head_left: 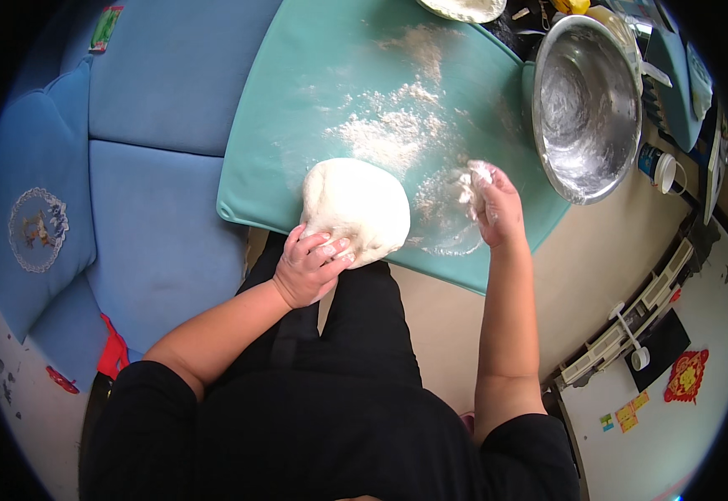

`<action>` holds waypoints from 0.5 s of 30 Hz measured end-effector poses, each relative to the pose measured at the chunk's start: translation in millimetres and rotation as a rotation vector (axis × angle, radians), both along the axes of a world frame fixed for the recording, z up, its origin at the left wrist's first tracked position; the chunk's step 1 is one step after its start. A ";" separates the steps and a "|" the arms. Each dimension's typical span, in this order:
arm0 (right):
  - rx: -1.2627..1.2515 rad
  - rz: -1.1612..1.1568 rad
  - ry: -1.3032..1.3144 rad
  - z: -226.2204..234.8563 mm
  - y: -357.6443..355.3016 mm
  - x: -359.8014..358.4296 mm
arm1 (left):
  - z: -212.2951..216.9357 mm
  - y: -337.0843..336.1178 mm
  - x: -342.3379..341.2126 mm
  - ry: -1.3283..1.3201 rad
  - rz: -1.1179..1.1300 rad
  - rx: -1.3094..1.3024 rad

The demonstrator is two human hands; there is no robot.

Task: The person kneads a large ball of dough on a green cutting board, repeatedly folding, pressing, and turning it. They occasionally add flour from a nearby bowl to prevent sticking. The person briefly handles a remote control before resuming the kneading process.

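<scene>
A round lump of white dough [355, 204] lies near the front edge of a teal mat [297, 92] dusted with flour. My left hand [309, 267] presses on the dough's near left side, fingers curled over its edge. My right hand [489, 200] is to the right of the dough, floury, resting on the mat with loose flour under its fingers. It holds no object.
A large steel bowl [585, 108] sits tilted at the mat's right edge. A floury plate [464, 8] is at the top. A small white cup [660, 167] stands right of the bowl. A blue sofa [138, 175] with a cushion [34, 225] lies to the left.
</scene>
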State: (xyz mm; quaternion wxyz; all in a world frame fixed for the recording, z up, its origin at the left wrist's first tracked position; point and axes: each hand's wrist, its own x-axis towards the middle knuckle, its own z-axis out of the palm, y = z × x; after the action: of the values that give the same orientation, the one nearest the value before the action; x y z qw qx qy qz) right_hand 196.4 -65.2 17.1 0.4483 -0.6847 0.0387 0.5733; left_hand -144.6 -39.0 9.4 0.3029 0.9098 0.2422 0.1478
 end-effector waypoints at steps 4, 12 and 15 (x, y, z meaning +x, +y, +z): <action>-0.037 0.054 -0.286 4.3 32.3 -15.7 | -1.6 -2.0 0.5 0.017 -0.004 0.006; -0.012 0.342 -0.246 7.3 86.8 -29.0 | -7.6 0.1 9.2 0.005 0.008 -0.008; 0.045 0.176 -0.092 19.5 120.0 -19.5 | -8.2 -0.6 12.4 0.019 0.005 -0.009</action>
State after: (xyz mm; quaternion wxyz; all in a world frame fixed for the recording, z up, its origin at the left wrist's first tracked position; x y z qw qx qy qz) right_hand 176.9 54.8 36.6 0.4127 -0.7007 -0.0552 0.5794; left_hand -132.1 -39.6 1.2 0.3043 0.9092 0.2481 0.1386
